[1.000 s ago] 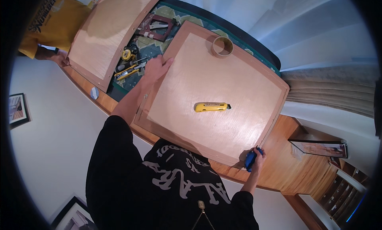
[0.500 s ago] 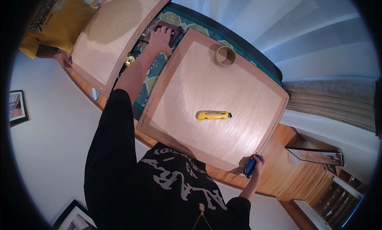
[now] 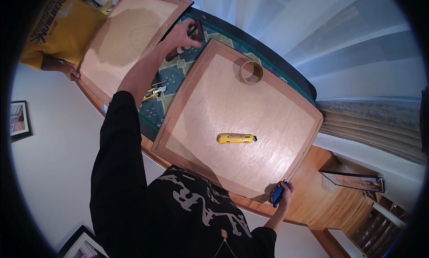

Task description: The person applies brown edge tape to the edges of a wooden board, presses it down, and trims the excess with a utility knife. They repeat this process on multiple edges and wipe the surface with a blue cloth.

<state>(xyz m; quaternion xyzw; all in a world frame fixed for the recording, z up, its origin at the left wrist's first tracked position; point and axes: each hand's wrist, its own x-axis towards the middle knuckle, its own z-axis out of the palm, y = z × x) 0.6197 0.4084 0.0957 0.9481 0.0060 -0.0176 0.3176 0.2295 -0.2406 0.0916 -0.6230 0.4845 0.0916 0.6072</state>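
Tilted up from its flatter lie half a second ago, the small dark red frame [image 3: 200, 31] now comes with the left hand [image 3: 180, 35], whose fingers and thumb look closed on its edge, though blur hides the exact grip. Largest of the things at hand, the right board [image 3: 201, 101] lies flat across the near right part of the table, roughly rectangular, its smooth pale wooden panel showing fine grain and a soft sheen. It looks well along: a matt brown border surrounds the panel on all four sides, and a small metal fitting sits at its left edge. What is left to do on it I cannot tell, beyond loose things not yet put away from its face. Farther left, the left board [image 3: 107, 52] has the same pale panel and brown edging, with small fixings along its right rim; a co-worker's hand [image 3: 73, 73] holds its near left corner. Between the boards shows patterned cloth [image 3: 173, 77], blue-grey with yellowish diamonds. Near the right board's far edge rests a tape roll [image 3: 252, 72], a hollow ring of glossy tan. Closer in, a long yellow cutter [image 3: 237, 138] with a plastic body lies on the bare panel. At the near right corner, the right hand [image 3: 286, 197] has its fingers wrapped around a blue tool [image 3: 277, 194], compact and rounded, its kind unclear.
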